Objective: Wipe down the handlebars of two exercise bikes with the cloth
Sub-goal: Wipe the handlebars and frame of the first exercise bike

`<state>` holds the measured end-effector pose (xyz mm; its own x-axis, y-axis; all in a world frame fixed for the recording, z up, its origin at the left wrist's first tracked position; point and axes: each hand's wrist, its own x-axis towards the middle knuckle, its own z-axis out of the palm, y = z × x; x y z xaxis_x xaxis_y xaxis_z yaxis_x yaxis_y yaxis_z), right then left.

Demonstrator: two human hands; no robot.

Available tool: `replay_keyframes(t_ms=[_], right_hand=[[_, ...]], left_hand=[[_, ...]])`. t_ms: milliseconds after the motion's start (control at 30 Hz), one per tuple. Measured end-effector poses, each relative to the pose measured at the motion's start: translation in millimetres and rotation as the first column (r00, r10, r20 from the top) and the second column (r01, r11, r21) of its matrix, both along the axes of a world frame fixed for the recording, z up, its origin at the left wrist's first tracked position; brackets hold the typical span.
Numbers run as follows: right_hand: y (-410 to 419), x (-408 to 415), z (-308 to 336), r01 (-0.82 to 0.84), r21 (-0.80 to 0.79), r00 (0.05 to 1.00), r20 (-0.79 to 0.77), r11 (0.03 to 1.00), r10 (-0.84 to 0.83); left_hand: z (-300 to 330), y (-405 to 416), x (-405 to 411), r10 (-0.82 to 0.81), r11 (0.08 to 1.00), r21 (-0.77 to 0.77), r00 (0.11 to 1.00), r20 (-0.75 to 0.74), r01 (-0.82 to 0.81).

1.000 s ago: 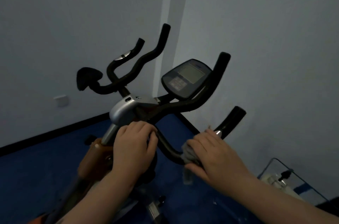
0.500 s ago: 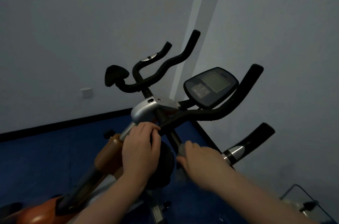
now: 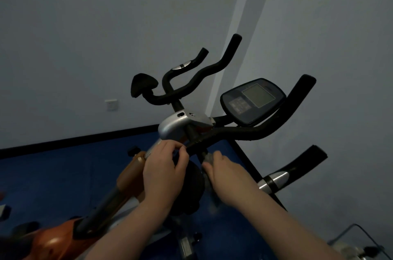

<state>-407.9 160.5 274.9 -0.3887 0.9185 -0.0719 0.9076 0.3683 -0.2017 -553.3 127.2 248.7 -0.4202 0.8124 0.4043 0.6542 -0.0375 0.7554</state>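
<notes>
right hand (image 3: 228, 176) slid inward, cloth (image 3: 209, 158) mostly hidden

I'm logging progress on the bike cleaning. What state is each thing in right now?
Left hand: closed on the bike's centre stem below the silver clamp housing.
Right hand: gripping the grey cloth, pressed against the black foam handlebar near its centre.
Oval black console display: screen blank.
Orange bike frame: standing on the blue floor.

We see a white wall socket (image 3: 111, 105) on the pale wall (image 3: 85, 25), above a black skirting strip (image 3: 74, 140) that meets the blue floor (image 3: 53, 174). In the lower right corner we make out a wire-framed object (image 3: 359, 245), too dim to identify.
</notes>
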Motion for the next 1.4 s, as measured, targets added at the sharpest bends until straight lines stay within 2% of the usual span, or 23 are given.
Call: replay_keyframes(t_ms=[133,200,267,333,400,533,667,733,800,867,933,1033,1100,1200,1300,1400], right_hand=[[1,-9,1,0.073,0.069,0.993,-0.101,0.995,-0.065],[-6,0,12,0.106,0.118,0.964,-0.254,0.987,-0.074],[-6,8,34,0.151,0.243,0.916,-0.4,0.958,-0.043],[9,10,52,0.156,0.394,0.897,-0.44,0.906,0.036],[29,1,59,0.076,0.457,0.913,-0.389,0.886,0.122],[58,-25,34,-0.159,0.455,0.979,-0.041,0.876,0.199],[65,-17,26,-0.174,0.442,0.973,-0.061,0.88,0.223],[66,-11,24,-0.233,0.418,0.963,-0.03,0.878,0.269],[66,-15,21,-0.313,0.414,0.941,0.017,0.854,0.337],[67,-29,18,-0.45,0.356,0.887,0.071,0.819,0.457],[66,-44,15,-0.579,0.258,0.813,0.102,0.773,0.574],[78,-36,23,-0.694,0.247,0.72,0.214,0.677,0.66],[91,-20,37,-0.672,0.262,0.74,0.229,0.692,0.632],[97,-17,44,-0.618,0.264,0.785,0.153,0.741,0.6],[72,-44,20,-0.698,0.237,0.712,0.122,0.676,0.692],[79,-38,31,-0.75,0.206,0.66,0.179,0.628,0.729]], left_hand=[[1,-2,-3,-0.017,1.0,-0.01,0.99,0.139,0.018],[0,-1,-5,-0.017,0.999,-0.027,0.973,0.23,0.024],[-1,0,-7,-0.024,0.999,-0.035,0.956,0.291,0.035],[-3,1,-7,-0.042,0.999,-0.014,0.94,0.339,0.05],[-6,2,-8,-0.069,0.998,0.017,0.922,0.381,0.067],[-9,4,-11,-0.124,0.992,0.071,0.906,0.406,0.103],[-10,4,-12,-0.134,0.991,0.066,0.906,0.402,0.118],[-10,3,-13,-0.134,0.991,0.049,0.905,0.403,0.125],[-11,3,-14,-0.15,0.989,0.041,0.93,0.335,0.145],[-10,2,-13,-0.152,0.988,0.024,0.956,0.25,0.151],[-11,0,-12,-0.12,0.993,0.021,0.954,0.274,0.119],[-13,-4,-11,-0.059,0.998,0.002,0.942,0.33,0.062],[-13,-4,-10,-0.042,0.999,-0.017,0.931,0.362,0.052],[-11,-4,-9,-0.03,0.999,-0.018,0.894,0.448,0.043],[-18,-4,-9,0.011,1.0,0.0,0.892,0.452,-0.012],[-22,-4,-9,0.05,0.999,-0.036,0.894,0.446,-0.038]])
